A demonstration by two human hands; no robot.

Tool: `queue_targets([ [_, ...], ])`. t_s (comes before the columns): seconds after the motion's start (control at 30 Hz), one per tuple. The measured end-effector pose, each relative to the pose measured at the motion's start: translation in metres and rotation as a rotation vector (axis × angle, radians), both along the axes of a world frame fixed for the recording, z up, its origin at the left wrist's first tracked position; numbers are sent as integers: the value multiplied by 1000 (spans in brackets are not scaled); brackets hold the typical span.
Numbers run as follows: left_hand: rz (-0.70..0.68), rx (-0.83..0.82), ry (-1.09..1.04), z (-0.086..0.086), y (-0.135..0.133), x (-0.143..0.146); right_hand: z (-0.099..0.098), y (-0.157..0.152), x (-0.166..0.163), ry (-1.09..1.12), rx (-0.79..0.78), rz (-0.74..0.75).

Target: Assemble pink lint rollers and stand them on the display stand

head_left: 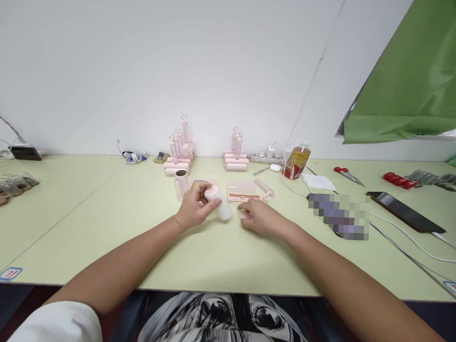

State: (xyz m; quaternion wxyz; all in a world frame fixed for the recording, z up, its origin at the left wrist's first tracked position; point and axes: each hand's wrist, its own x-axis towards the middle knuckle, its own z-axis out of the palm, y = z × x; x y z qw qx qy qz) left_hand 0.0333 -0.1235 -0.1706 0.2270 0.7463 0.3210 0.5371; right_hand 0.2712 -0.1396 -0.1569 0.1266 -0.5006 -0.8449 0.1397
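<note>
My left hand (196, 206) is wrapped round a white adhesive roll (223, 209) with a pale pink end. The roll tilts, its lower end toward my right hand. My right hand (262, 216) is low over the table, its fingers curled on a small pale pink piece (244, 215), partly hidden by them. Just behind the hands lies an open pink case (244, 197). Next to it is a pink roller handle (264, 188). Behind my left hand stands a pink lint roller part (181, 181) with an open brown core.
Two stacks of pink lint roller parts, one on the left (178, 164) and one on the right (236, 161), stand by the wall. A screwdriver (261, 171), a drink bottle (297, 160), red-handled scissors (348, 175), a phone (403, 211) and white cables lie to the right.
</note>
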Motion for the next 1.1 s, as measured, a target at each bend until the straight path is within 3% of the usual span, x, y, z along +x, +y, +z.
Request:
queue_targets([
  [0.13,17,-50,-149,2,1,3,2,-2,-4,112,18,12],
  [0.23,14,-44,-214,5,2,4,2,2,-5,286,24,-84],
  [0.37,-28,-13,-266,6,3,4,4,8,-4,805,-70,-205],
  [0.47,-88,-133,-270,5,2,4,8,7,-4,1226,-178,-142],
  [0.53,-137,-240,-315,4,1,6,9,5,-6,1364,-225,-87],
  [0.67,-193,-358,-394,4,0,10,6,2,-16,1406,-228,-50],
  [0.8,-188,-424,-335,4,-2,10,0,4,-20,1344,-154,-89],
  [1.1,-143,-395,-223,0,0,8,-3,4,-17,1238,-58,-56],
])
